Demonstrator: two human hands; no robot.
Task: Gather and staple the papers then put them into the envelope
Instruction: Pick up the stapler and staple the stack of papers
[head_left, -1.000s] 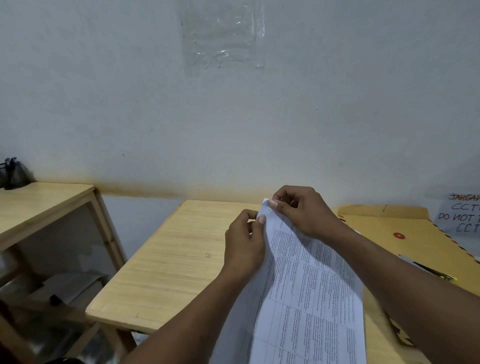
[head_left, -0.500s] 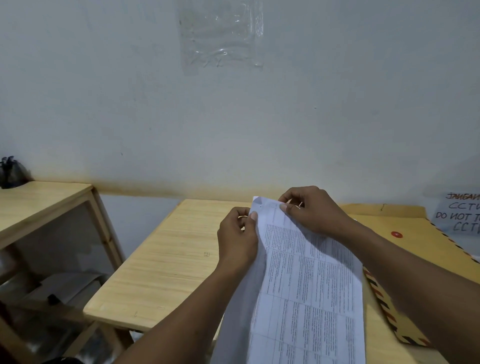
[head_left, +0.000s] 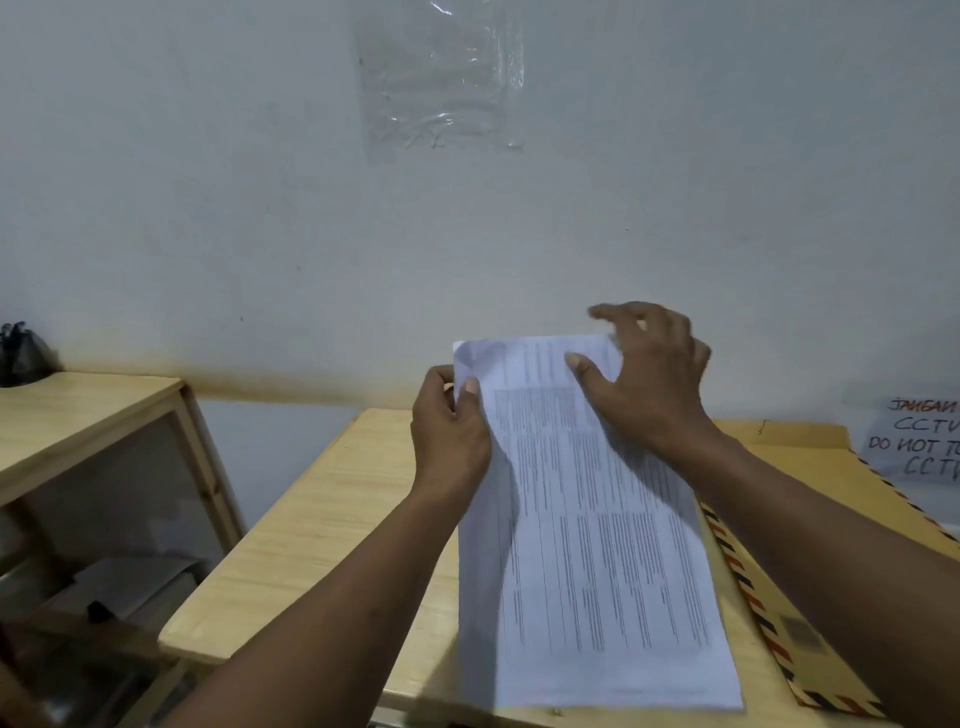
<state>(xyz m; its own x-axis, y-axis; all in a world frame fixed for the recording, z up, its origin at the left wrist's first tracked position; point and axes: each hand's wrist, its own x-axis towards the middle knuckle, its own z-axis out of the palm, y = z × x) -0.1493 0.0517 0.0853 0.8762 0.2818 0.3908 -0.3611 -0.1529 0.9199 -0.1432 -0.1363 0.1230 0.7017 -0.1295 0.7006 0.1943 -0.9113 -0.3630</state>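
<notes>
Head view: the left grip (head_left: 449, 431) pinches the papers (head_left: 597, 561) at their upper left edge, tilted above the table (head_left: 322, 530). The right grip (head_left: 649, 379) is wide, its thumb on their top right corner. The envelope (head_left: 800, 665) lies on the table beside them.

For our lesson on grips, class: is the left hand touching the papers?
Touching. The head view shows the left hand pinching the papers at their upper left edge, thumb pressed on the front sheet.
</notes>
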